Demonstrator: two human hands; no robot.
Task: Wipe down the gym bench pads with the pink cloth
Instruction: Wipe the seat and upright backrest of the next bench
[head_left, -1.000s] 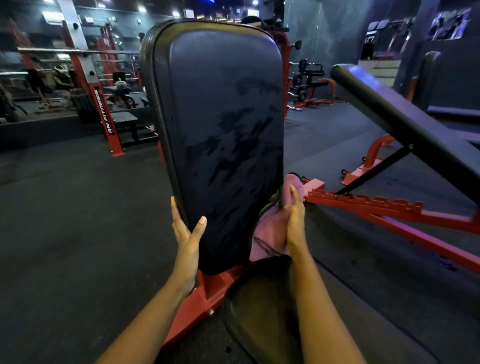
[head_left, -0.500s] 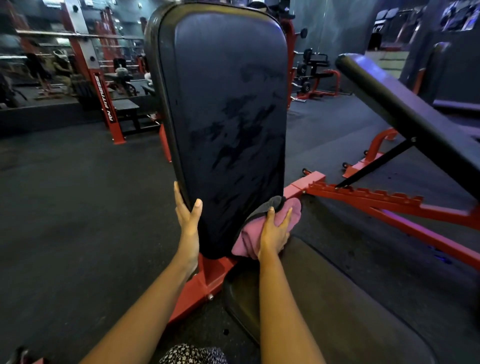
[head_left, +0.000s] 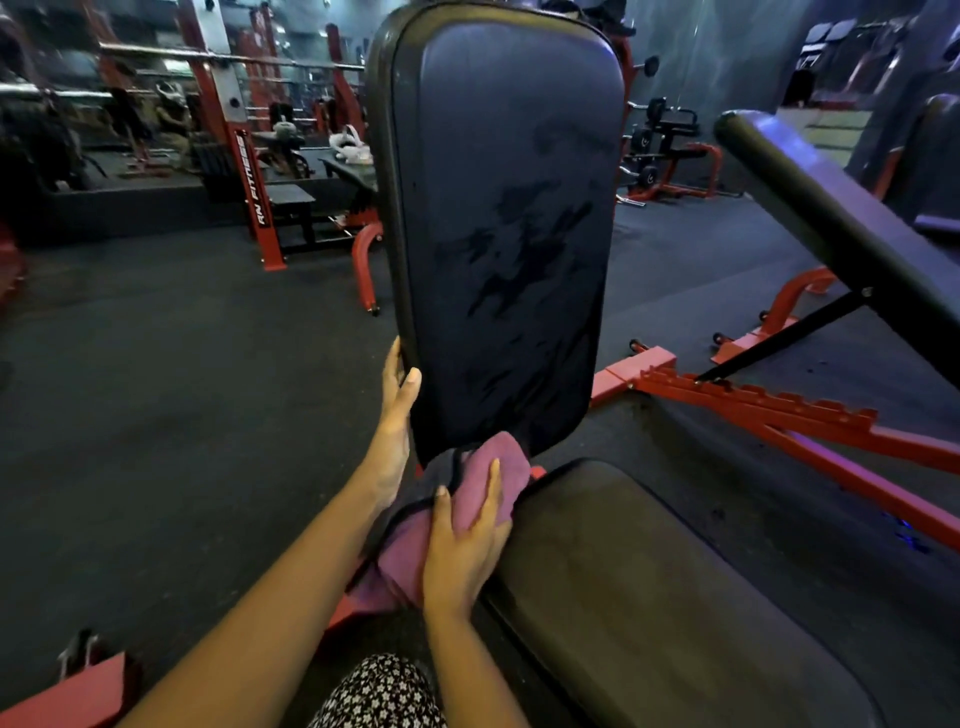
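Note:
The upright black back pad (head_left: 509, 208) of a red-framed bench stands right in front of me, streaked with damp marks. My left hand (head_left: 397, 410) grips its lower left edge, thumb on the front face and fingers behind. Below it lies the black seat pad (head_left: 649, 597). The pink cloth (head_left: 491, 452), bunched with a dark border, sits in the gap between the two pads. My right hand (head_left: 467, 540) presses flat on the cloth with fingers nearly straight, at the seat pad's front left edge.
A second inclined bench pad (head_left: 831, 223) on a red notched frame (head_left: 779, 415) stands close on the right. A red rack post (head_left: 254, 176) and other machines line the back. Dark rubber floor (head_left: 182, 389) spreads to the left.
My right hand has slid the cloth from the back pad's lower right edge down and left into the gap above the seat pad. My left hand keeps its hold on the left edge.

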